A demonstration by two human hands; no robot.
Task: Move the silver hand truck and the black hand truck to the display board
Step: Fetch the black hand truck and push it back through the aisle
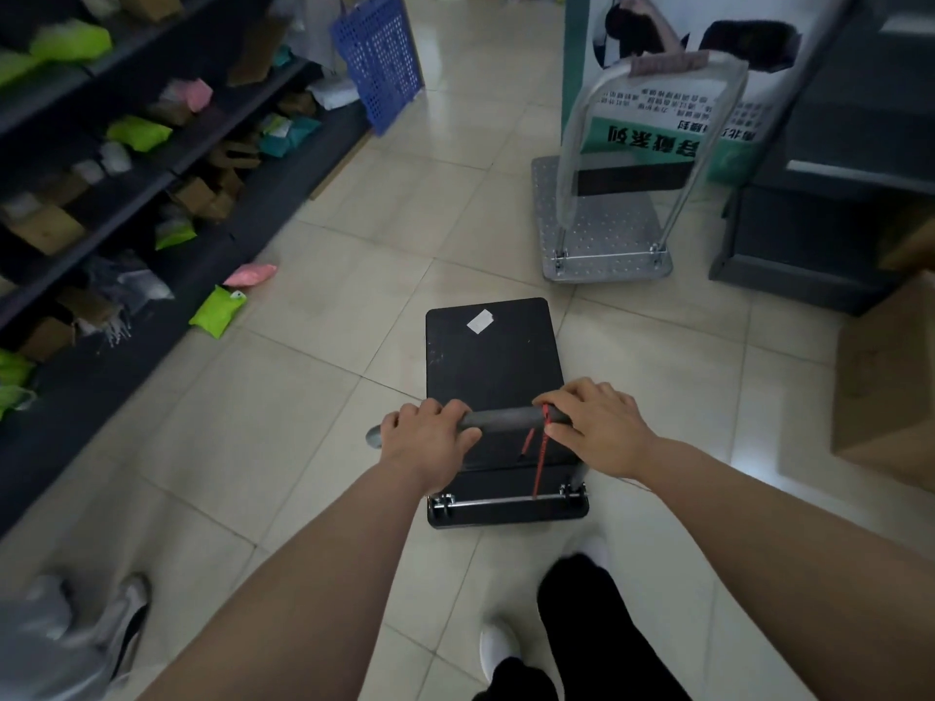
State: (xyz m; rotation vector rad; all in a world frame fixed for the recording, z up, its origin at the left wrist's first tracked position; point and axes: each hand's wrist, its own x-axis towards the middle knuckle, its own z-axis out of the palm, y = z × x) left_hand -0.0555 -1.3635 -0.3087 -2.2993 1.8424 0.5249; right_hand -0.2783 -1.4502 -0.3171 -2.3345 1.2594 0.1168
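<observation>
The black hand truck [488, 361] stands on the tiled floor in front of me, a white sticker on its flat deck and a red cord hanging from its handle bar. My left hand [425, 440] grips the left end of that bar. My right hand [594, 422] grips the right end. Farther ahead to the right, the silver hand truck [602, 230] with its upright handle stands against the foot of the green and white display board [657, 103].
Dark shelves [126, 184] full of parcels line the left side, with a green bag [217, 311] and a pink bag [250, 274] on the floor beside them. A blue perforated panel [379, 58] leans at the shelf end. A cardboard box [890, 376] and grey racks [830, 220] stand right. Another person's shoe [124, 619] is at lower left.
</observation>
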